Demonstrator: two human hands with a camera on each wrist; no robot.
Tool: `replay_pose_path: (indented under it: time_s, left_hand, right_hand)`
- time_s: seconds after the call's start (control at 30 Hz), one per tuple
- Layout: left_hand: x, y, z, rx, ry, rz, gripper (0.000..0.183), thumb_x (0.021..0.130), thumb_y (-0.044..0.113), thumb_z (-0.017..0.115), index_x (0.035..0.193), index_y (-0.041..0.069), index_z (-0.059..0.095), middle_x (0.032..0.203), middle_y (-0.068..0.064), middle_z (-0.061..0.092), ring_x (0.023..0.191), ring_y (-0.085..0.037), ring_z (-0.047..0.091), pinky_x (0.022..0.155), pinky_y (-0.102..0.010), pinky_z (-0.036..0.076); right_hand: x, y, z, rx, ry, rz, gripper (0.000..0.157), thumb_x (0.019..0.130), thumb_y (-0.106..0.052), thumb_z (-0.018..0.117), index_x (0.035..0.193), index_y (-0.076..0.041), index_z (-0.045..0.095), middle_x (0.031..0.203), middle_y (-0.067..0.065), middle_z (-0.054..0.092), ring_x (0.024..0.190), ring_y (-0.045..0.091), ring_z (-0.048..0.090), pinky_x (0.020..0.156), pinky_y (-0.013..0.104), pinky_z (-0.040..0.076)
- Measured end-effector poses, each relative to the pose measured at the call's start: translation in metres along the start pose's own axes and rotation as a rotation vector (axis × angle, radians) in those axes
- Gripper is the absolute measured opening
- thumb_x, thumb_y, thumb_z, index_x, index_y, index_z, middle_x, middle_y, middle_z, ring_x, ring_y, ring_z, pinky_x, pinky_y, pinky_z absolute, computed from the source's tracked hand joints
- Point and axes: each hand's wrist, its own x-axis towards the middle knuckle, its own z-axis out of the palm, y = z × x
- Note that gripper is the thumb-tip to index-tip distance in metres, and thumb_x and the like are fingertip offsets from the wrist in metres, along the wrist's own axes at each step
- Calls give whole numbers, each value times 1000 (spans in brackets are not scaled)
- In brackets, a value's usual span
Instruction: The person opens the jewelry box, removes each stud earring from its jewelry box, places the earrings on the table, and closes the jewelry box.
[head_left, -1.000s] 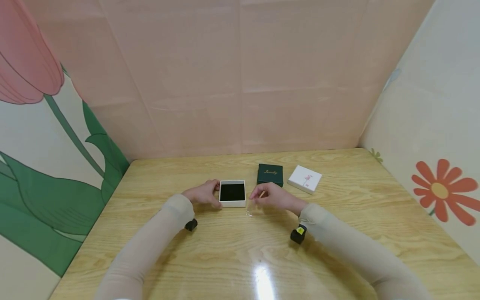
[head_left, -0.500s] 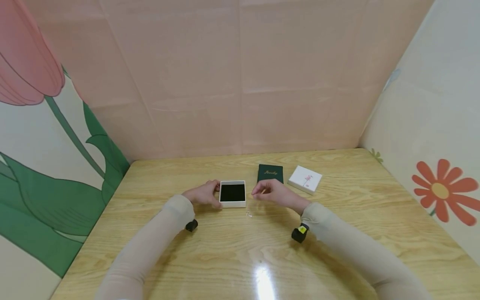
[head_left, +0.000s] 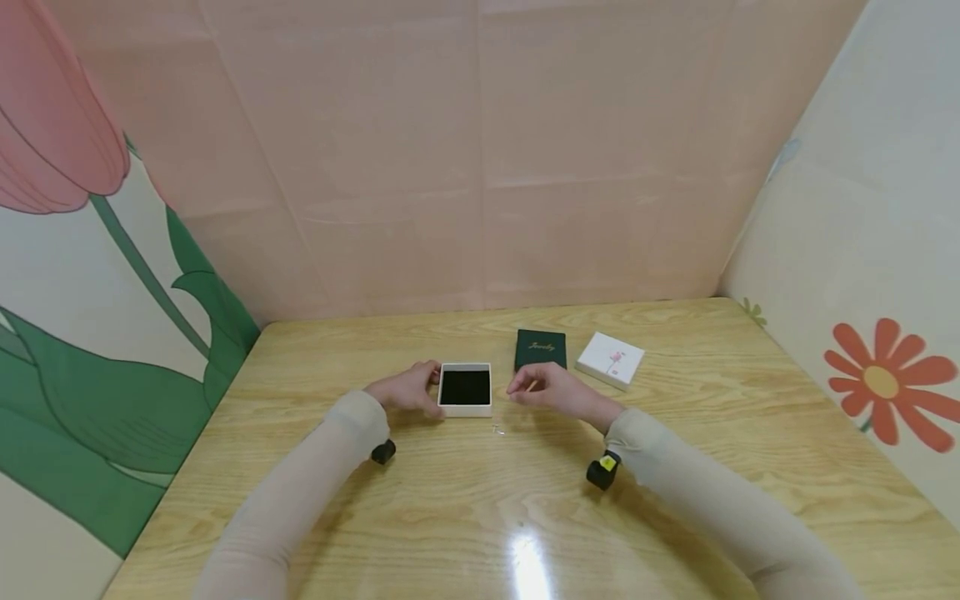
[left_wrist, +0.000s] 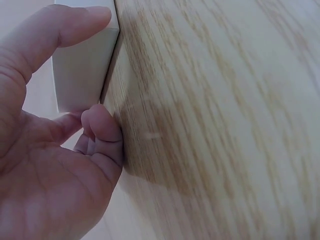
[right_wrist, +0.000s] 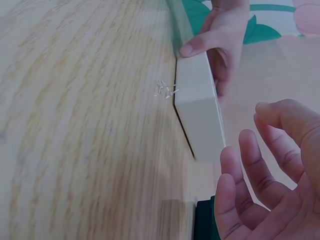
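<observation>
One box: left hand grips, right hand relaxed.

Mid-frame, we note white box, black inside. Right of centre: dark-green case, gold lettering; white carton, pink print.

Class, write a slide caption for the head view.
Left hand holds an open white box; right hand hovers beside it, a green box and a pink-printed box beyond.

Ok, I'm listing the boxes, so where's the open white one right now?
In the head view, the open white box sits on the table just left of centre, between the left hand, which grips it, and the right hand.
</observation>
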Motion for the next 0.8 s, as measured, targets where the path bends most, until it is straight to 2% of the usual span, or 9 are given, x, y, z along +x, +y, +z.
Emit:
replay_pose_path:
  time_s: [0.2,0.27,0.43,0.6,0.8]
  left_hand:
    - [-3,1,-2,-9,-2,53,75,70,8,82,131,-2,41,124,-15,46,111,-25,42,98,-37,37]
    - [-5,2,-3,-50,-7,67,73,70,6,82,130,-2,42,121,-16,48,104,-24,46,92,-34,40]
    - [-6,2,-5,-200,-6,46,80,72,0,80,138,1,34,124,-18,47,100,-23,58,87,-32,49]
    - [-6,4,-9,-258,21,43,88,74,2,79,145,5,26,127,-18,47,103,-25,62,86,-34,52]
    - [-14,21,-17,-300,81,61,94,77,9,79,150,13,20,135,-15,43,110,-27,59,88,-37,51]
  right_hand:
    - [-3,1,-1,-9,-11,-10,17,90,-12,67,101,2,67,99,6,68,79,13,56,71,25,49]
    - [-4,1,-1,-7,-13,-17,17,91,-11,67,102,2,67,99,7,68,81,13,57,73,25,50]
    - [-5,3,-1,-5,-16,-6,14,91,-9,66,101,1,67,100,6,68,81,12,58,75,25,50]
    - [-6,-2,-1,-4,-21,-12,14,91,-5,65,100,5,66,99,13,68,79,16,57,68,24,49]
    - [-6,2,0,-14,-10,-14,13,91,-9,66,100,0,68,101,12,68,76,13,56,65,23,48]
